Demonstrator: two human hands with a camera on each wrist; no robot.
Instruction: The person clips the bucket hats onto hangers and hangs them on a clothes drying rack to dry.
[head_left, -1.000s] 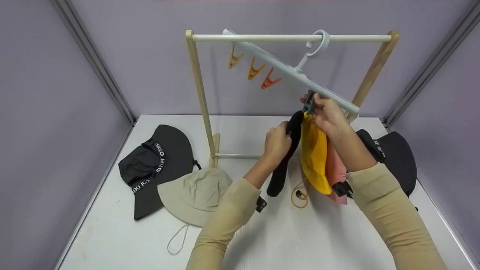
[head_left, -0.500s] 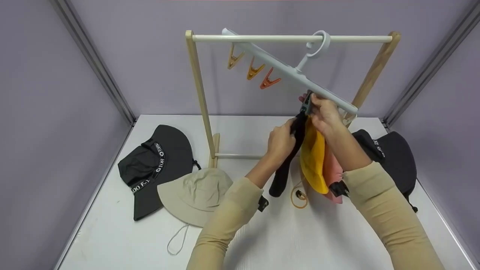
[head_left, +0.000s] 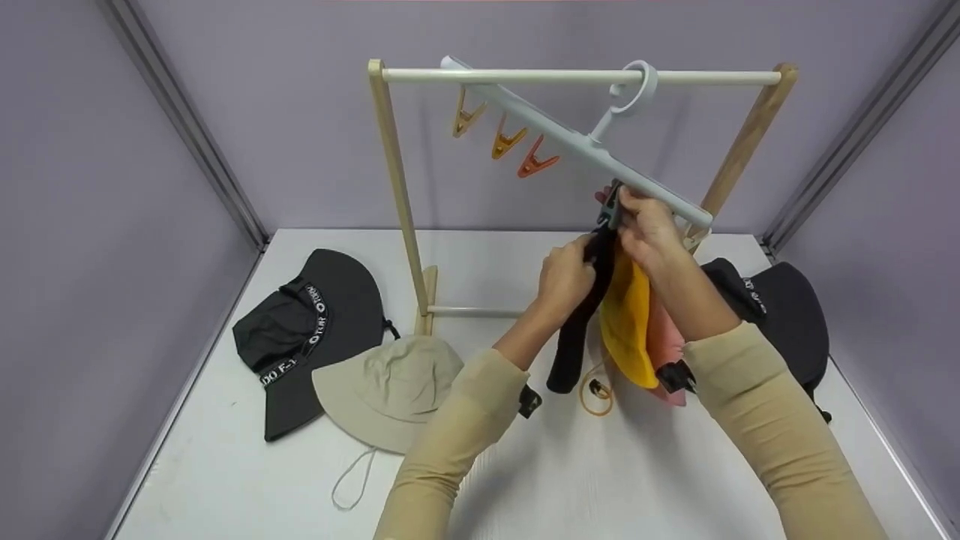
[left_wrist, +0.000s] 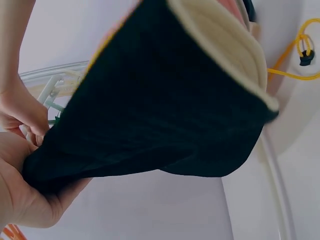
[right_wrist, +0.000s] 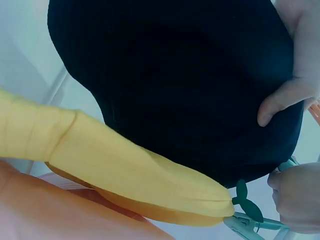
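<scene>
My left hand (head_left: 564,281) grips the edge of a black hat (head_left: 577,337), thumb on one face; the left wrist view shows its cream fleecy lining (left_wrist: 225,40). My right hand (head_left: 646,229) pinches a dark green clip (head_left: 610,210) hanging under the white clip hanger (head_left: 555,124). The black hat's upper edge is right at this clip's lower end; whether it lies between the clip's jaws I cannot tell. Just to the right hangs a yellow hat (head_left: 626,330), its sprout-topped end at another teal clip (right_wrist: 242,227). A pink hat (head_left: 666,352) hangs behind it, partly hidden.
The hanger hooks slantwise over a wood-and-white rack (head_left: 517,76). Orange and yellow clips (head_left: 537,159) hang at its left. A black hat with lettering (head_left: 330,330) and a beige bucket hat (head_left: 412,382) lie on the left; another black hat (head_left: 795,322) lies right.
The left hand has brought the black hat slightly right and up, closer against the green clip and the yellow hat. The right hand has shifted slightly left, still pinching the clip.
</scene>
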